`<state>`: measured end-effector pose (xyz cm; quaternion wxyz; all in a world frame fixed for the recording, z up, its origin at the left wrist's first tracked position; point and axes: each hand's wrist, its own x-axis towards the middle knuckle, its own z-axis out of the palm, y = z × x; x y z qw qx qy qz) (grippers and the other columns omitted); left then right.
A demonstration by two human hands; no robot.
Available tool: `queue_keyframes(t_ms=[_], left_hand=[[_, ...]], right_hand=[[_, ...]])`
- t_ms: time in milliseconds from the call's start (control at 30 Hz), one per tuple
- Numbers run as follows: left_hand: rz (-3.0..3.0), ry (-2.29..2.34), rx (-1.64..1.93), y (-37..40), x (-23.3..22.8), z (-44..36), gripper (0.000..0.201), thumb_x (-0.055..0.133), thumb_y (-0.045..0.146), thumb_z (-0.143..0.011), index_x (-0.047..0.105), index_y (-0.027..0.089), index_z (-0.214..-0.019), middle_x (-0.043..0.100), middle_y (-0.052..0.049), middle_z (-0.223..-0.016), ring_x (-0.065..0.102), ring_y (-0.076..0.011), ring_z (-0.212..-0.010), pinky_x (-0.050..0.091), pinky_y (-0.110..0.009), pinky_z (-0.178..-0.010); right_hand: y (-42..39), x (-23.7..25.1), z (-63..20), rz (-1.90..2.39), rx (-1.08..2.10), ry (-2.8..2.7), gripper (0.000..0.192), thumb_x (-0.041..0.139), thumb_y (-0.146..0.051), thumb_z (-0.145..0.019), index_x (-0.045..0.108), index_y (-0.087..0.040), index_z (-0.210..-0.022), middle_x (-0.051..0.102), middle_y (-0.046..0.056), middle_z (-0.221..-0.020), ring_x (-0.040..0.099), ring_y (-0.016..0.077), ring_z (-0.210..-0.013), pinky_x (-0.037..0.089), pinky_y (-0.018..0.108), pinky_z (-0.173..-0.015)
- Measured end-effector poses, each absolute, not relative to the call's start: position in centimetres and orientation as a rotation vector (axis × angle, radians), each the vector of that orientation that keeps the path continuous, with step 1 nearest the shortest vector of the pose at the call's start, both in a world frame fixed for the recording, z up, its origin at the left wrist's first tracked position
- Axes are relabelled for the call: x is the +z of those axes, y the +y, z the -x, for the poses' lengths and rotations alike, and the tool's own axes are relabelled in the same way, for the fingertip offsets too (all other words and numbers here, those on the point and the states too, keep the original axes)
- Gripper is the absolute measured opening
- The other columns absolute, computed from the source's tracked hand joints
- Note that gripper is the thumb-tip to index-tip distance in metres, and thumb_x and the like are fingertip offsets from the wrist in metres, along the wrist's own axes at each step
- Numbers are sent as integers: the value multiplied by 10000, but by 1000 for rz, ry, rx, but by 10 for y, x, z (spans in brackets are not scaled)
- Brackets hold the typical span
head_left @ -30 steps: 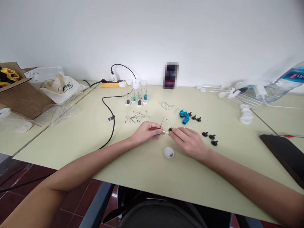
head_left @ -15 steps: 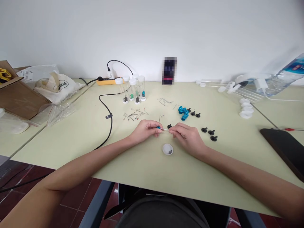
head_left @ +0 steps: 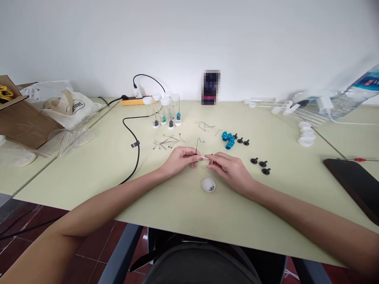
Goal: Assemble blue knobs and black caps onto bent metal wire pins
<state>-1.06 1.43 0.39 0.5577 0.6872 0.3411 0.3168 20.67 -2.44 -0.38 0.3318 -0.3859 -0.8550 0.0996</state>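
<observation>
- Okay, head view only: left hand pinches a small blue knob over the table, thin wire sticking up from it.
- Right hand has fingertips at a silver rod reaching to the knob; I can't tell whether they're clamped on it.
- Risk, I'd judge: rod slips out if I let it go slanted; knob turns along if the left pinch is slack.
- White dish with tiny bits sits near the right wrist; a low sweep could spill them.
</observation>
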Motion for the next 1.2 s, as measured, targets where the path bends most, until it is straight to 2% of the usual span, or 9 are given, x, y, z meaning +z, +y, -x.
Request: queue_keyframes(t_ms=[200, 367, 500, 567, 700, 767, 867, 1067, 1200], left_hand=[[-1620, 799, 739, 16, 4, 11, 252, 626, 366, -847, 678, 120, -853, 606, -12, -708, 545, -96, -636, 444, -232, -700], [-1691, 818, 715, 12, 5, 10, 241, 615, 365, -847, 682, 134, -855, 607, -10, -699, 565, -114, -656, 456, -241, -699], [-1680, 810, 705, 12, 6, 9, 240, 617, 358, -844, 685, 129, -853, 605, -10, -694, 562, -112, -653, 455, -241, -699], [-1654, 808, 712, 13, 7, 10, 240, 623, 357, -840, 684, 126, -847, 606, -11, -696, 560, -109, -651, 452, -240, -699], [-1624, 801, 730, 15, 6, 11, 237, 638, 353, -831, 682, 121, -829, 599, -7, -673, 555, -105, -638, 447, -237, -694], [-1620, 796, 732, 16, 5, 11, 240, 638, 355, -832, 678, 118, -828, 615, -15, -692, 556, -103, -635, 451, -239, -694], [-1607, 782, 725, 15, 4, 11, 248, 635, 363, -834, 669, 117, -828, 659, -43, -767, 561, -104, -639, 461, -248, -699], [-1600, 821, 709, 13, 5, 11, 245, 639, 360, -829, 674, 118, -830, 668, -50, -789, 565, -104, -640, 470, -248, -693], [-1628, 818, 717, 12, 6, 10, 245, 636, 365, -830, 684, 125, -832, 629, -20, -719, 565, -105, -637, 464, -240, -682]], right_hand=[[-24, -5, -207, 950, 169, -2256, 262, 413, -206, -989, 639, -171, -1117, 672, 64, -830, 634, 150, -701, 497, 262, -625], [-27, -3, -207, 1053, 345, -2242, 265, 339, -220, -1003, 588, -201, -1091, 639, 3, -721, 574, 113, -567, 475, 239, -564], [-28, -3, -207, 1150, 398, -2224, 236, 333, -215, -1003, 532, -222, -1130, 619, -25, -694, 558, 108, -543, 459, 228, -547], [-27, -4, -207, 1145, 247, -2225, 201, 368, -235, -1003, 558, -213, -1062, 637, 0, -750, 586, 114, -603, 453, 227, -559], [-24, -6, -210, 1067, -314, -2291, 188, 437, -256, -990, 609, -187, -957, 647, 66, -949, 585, 115, -671, 417, 235, -547], [-23, -6, -212, 1022, -539, -2328, 182, 437, -214, -985, 617, -191, -970, 645, 62, -961, 569, 115, -674, 397, 244, -542], [-22, -6, -216, 932, -663, -2369, 212, 421, -119, -964, 618, -194, -987, 659, 56, -934, 577, 134, -718, 399, 259, -563], [-20, -9, -214, 859, -469, -2369, 174, 453, -139, -959, 625, -167, -966, 659, 39, -744, 583, 143, -639, 420, 269, -546], [-24, -6, -207, 1010, 88, -2267, 201, 414, -182, -984, 608, -194, -1036, 667, 3, -729, 615, 119, -616, 469, 240, -573]])
